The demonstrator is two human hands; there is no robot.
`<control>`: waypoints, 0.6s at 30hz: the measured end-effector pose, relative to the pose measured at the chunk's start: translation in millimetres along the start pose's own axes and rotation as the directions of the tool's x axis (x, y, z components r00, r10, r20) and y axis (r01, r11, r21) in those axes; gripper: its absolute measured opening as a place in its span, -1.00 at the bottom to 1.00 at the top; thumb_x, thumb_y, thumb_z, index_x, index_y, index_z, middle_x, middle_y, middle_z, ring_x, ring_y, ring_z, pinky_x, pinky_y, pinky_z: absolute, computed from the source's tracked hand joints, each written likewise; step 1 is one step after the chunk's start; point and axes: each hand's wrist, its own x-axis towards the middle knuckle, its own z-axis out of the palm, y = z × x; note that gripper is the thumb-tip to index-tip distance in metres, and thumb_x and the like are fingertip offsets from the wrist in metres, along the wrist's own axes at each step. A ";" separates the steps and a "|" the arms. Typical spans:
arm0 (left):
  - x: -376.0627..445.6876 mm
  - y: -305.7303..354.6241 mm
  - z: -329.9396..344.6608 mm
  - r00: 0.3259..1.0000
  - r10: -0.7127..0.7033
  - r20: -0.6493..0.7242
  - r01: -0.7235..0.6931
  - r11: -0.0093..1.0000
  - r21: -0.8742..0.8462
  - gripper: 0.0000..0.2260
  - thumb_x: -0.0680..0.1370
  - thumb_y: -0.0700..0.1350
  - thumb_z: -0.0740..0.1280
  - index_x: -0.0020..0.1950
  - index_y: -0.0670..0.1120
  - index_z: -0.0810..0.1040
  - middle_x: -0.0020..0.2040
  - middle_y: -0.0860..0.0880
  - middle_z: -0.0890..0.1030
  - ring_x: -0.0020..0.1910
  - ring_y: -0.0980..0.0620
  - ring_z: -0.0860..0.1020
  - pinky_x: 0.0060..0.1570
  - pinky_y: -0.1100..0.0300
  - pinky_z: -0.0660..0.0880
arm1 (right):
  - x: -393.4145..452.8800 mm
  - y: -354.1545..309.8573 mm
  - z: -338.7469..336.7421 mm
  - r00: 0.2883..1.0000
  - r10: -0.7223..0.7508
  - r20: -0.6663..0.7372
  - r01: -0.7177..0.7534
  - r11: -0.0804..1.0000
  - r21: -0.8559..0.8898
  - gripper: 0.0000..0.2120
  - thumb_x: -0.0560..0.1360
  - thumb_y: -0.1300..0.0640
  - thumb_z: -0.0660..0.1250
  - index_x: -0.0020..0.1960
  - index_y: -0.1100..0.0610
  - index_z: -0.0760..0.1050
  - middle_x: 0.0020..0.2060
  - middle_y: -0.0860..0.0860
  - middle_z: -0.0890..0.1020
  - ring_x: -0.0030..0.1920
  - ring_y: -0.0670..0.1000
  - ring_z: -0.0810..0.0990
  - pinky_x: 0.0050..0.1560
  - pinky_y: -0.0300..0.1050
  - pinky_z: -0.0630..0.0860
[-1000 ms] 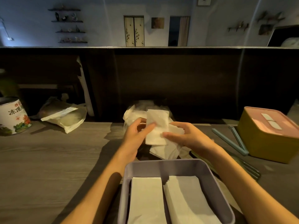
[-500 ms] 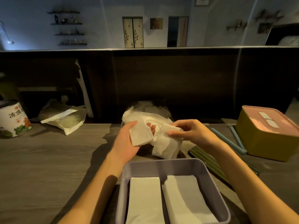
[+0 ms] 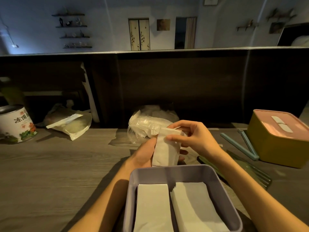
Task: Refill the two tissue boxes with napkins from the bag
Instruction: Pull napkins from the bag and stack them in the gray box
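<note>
Right in the middle, a small stack of white napkins (image 3: 165, 150) is held up in the air, just past the far edge of the purple tissue box (image 3: 168, 173). The left hand (image 3: 143, 156) is under and beside the stack, with its thumb on the left edge and its fingers curled round the back, so their tips peek out on the right side. The right hand (image 3: 192, 137) comes from above and pinches the top of the stack between thumb and fingers. So the napkins sit between both hands, standing almost upright.

Just behind the hands lies the clear plastic bag (image 3: 145, 128) with more napkins in it. It rests on the wooden table (image 3: 50, 164), close to the dark back wall.

The purple tissue box is open, nearest to the person. It has two flat piles of white napkins (image 3: 153, 206) side by side in it.

Far to the right stands the yellow tissue box (image 3: 274, 148) with a pink lid (image 3: 280, 126) on top. White paper shows in the slot of the lid. Beside it lies a blue clip (image 3: 240, 144), opened like a V, and some green sticks (image 3: 250, 171) lie near the right arm.

On the left, well apart from the hands, stands a white tin can (image 3: 16, 124) with writing and pictures on it. Next to it is another plastic bag (image 3: 70, 124) with something pale inside.
</note>
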 end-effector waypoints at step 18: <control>-0.7 13.5 -13.7 0.952 0.051 -0.303 -0.093 0.988 -0.127 -0.49 0.70 0.20 0.05 0.26 -0.17 0.56 -0.10 -0.22 0.71 -0.24 -0.12 0.67 -0.28 0.09 0.63 | 0.5 39.8 16.9 0.980 0.186 0.076 -0.074 0.686 -0.724 -0.15 0.41 -0.44 0.36 0.58 -0.14 0.21 0.57 -0.09 0.30 0.55 0.07 0.23 0.53 0.10 0.16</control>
